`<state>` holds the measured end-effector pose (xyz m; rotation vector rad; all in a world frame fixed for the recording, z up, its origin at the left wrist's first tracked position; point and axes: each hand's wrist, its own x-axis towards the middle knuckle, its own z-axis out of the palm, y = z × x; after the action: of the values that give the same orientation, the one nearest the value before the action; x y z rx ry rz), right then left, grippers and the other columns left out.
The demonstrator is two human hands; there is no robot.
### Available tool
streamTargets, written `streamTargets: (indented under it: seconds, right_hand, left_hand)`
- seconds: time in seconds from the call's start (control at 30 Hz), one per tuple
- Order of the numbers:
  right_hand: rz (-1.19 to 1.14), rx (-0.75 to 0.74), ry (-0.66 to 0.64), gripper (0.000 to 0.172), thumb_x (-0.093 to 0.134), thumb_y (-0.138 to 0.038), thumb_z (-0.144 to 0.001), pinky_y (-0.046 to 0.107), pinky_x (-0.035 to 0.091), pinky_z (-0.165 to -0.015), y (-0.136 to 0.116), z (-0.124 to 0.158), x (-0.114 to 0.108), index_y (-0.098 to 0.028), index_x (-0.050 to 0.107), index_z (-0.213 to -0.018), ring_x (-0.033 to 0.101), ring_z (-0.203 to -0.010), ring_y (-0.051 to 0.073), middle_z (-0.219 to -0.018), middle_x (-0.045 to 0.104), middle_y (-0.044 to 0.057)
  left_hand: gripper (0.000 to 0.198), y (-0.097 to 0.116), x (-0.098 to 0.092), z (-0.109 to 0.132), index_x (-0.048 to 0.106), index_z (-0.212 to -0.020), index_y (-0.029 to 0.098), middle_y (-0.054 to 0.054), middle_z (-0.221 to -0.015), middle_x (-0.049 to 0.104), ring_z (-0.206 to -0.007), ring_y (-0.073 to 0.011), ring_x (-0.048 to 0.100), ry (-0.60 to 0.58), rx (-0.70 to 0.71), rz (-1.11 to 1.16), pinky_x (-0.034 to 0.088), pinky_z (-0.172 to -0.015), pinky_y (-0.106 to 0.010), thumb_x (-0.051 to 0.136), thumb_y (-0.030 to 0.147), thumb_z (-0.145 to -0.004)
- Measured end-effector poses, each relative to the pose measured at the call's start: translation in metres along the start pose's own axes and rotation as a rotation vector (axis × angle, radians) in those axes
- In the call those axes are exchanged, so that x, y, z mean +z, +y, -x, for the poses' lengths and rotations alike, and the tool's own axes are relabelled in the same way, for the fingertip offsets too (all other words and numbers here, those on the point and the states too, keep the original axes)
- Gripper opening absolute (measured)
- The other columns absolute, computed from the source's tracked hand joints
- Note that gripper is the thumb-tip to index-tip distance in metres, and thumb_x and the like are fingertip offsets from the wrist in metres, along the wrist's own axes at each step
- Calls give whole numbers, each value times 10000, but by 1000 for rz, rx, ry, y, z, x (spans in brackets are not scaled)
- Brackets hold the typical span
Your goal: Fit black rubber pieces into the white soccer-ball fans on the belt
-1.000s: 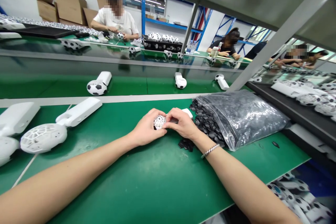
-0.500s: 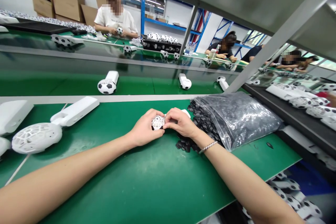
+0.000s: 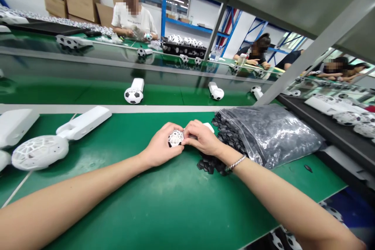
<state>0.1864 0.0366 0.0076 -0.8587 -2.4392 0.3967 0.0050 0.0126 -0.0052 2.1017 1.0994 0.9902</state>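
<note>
1. Soccer-ball-headed unit is what I am working on, held between the left hand and the right hand over the green workbench, the broadest surface before me. I cannot tell whether it rests on the bench or is lifted.
2. To the right, near the right hand, lies a clear plastic bag, full of dark pieces, its mouth facing leftward.
3. At the bench's left end, well apart from my work, sit white lattice-headed units, with no black pieces on the faces I see.
4. My left hand is clamped on the ball, fingers around the far side, thumb on the near side, lattice facing me.
5. My right hand has thumb and forefinger drawn together at the ball's right edge; I cannot tell what lies between them. Beyond it shows a white end, probably the unit's handle.
6. I judge the step in hand to be fingertip work on the ball's edge, part-way, since black patches show amid open white lattice. The next move calls for a steady left hold and small, precise right-hand pressure.
7. Loose black pieces lie just beside the right wrist, within easy reach.
</note>
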Motion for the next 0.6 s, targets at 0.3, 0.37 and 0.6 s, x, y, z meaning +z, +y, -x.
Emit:
streamTargets:
  seconds: [0.3,0.37,0.6]
  right_hand:
    - [49,496,158,365,614,-421,-712,254,435,-780,73,-21,-50,-176,536,-970,536,-916,140,-1010,552,49]
    - [194,683,204,430,603,-433,-708,271,438,-810,112,-23,-73,-176,530,-1044,544,-956,157,-1088,536,73]
    - [393,912,279,630,646,-417,-613,368,431,-845,207,-27,-125,-127,510,-1155,564,-989,266,-1046,575,154]
  left_hand:
    - [398,-41,1,-93,473,-1077,170,-69,-1076,533,-1001,-205,531,194,-89,-188,434,-854,-313,538,331,-718]
    - [537,-58,1,-126,375,-1214,149,-133,-1244,422,-1178,-266,398,261,-109,-256,354,-957,-388,514,369,-745]
    - [613,-89,14,-153,376,-1282,156,-183,-1414,215,-1230,-390,302,119,-92,-394,281,-971,-519,544,337,-721]
